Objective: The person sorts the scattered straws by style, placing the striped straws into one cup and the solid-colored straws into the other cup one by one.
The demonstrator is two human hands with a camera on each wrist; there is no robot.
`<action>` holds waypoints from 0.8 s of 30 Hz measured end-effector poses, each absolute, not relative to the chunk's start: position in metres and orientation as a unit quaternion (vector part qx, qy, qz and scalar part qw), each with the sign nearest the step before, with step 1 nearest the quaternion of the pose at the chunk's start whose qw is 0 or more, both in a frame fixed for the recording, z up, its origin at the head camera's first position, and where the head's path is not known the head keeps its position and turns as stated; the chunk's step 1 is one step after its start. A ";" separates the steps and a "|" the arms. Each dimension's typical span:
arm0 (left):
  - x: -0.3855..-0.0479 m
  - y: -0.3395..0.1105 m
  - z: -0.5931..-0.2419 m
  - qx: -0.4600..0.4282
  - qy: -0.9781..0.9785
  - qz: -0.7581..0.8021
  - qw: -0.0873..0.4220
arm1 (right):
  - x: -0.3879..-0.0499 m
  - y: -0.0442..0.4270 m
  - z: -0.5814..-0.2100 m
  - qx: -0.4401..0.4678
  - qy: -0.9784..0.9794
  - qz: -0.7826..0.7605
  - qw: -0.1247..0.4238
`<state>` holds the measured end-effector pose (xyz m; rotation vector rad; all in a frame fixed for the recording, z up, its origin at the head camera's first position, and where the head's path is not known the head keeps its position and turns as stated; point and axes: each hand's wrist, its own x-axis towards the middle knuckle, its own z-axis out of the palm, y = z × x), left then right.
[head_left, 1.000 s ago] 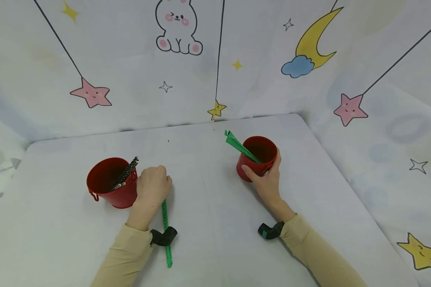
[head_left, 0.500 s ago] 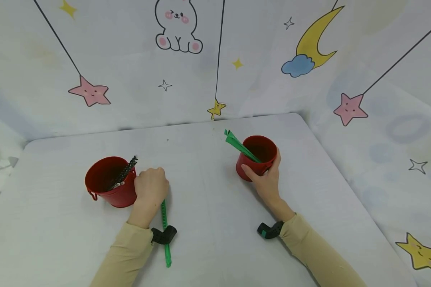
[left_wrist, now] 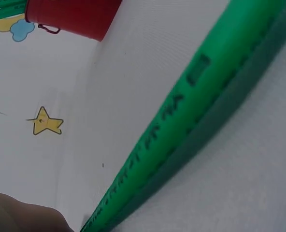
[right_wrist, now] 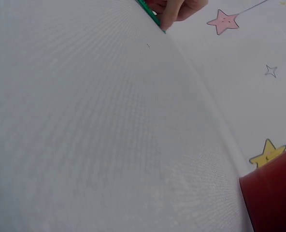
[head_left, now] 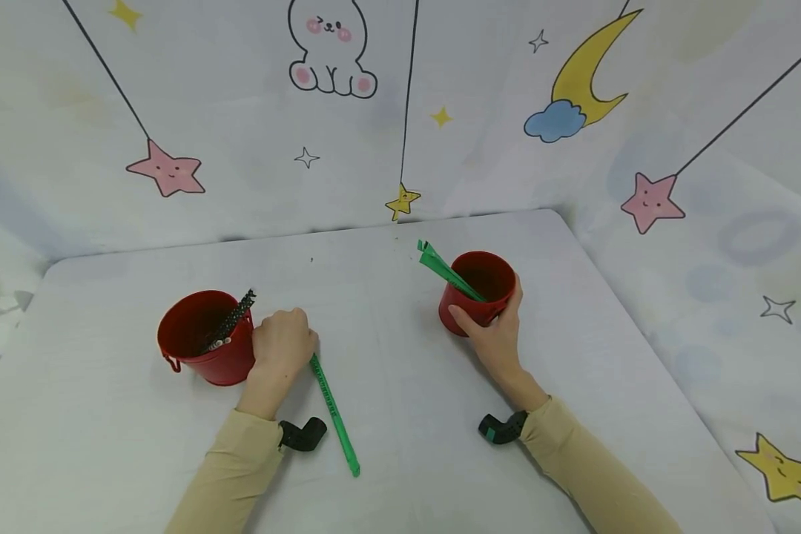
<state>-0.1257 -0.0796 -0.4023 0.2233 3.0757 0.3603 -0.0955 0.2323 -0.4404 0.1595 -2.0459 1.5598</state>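
Observation:
My left hand (head_left: pixel 283 341) pinches the far end of a green wrapped straw (head_left: pixel 336 415) with black printing, its near end pointing toward me. Most of its fingers are hidden in the head view; the right wrist view shows fingertips (right_wrist: pixel 174 12) on the straw. Beside that hand stands a red bucket (head_left: pixel 223 369) holding black straws with white dots (head_left: pixel 232 322). My right hand (head_left: pixel 497 341) grips the near side of a second red bucket (head_left: pixel 450 311), thumb in front and fingers round the right side. Green wrapped straws (head_left: pixel 449 274) lean out of it to the left.
Both buckets stand on a white-covered table (head_left: pixel 400 445). Behind it rises a backdrop (head_left: pixel 240 111) printed with stars, a moon and a bear-like figure. The table's right edge slopes down past my right arm.
The green wrapped straw under my left hand has swung, its near end going right and slightly away from me. My right hand keeps its grip on the right bucket.

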 end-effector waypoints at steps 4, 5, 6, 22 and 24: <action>-0.126 -0.080 -0.404 0.075 0.988 0.131 0.012 | -0.094 0.232 -0.439 0.059 -0.761 0.584 0.278; -0.127 -0.080 -0.404 0.074 0.988 0.133 0.014 | -0.094 0.232 -0.439 0.059 -0.761 0.584 0.278; -0.127 -0.080 -0.404 0.073 0.988 0.136 0.018 | -0.094 0.232 -0.439 0.059 -0.761 0.584 0.278; -0.126 -0.080 -0.404 0.073 0.984 0.155 0.051 | -0.095 0.232 -0.440 0.061 -0.761 0.582 0.278; -0.127 -0.079 -0.405 0.074 0.983 0.160 0.057 | -0.095 0.232 -0.440 0.061 -0.763 0.581 0.277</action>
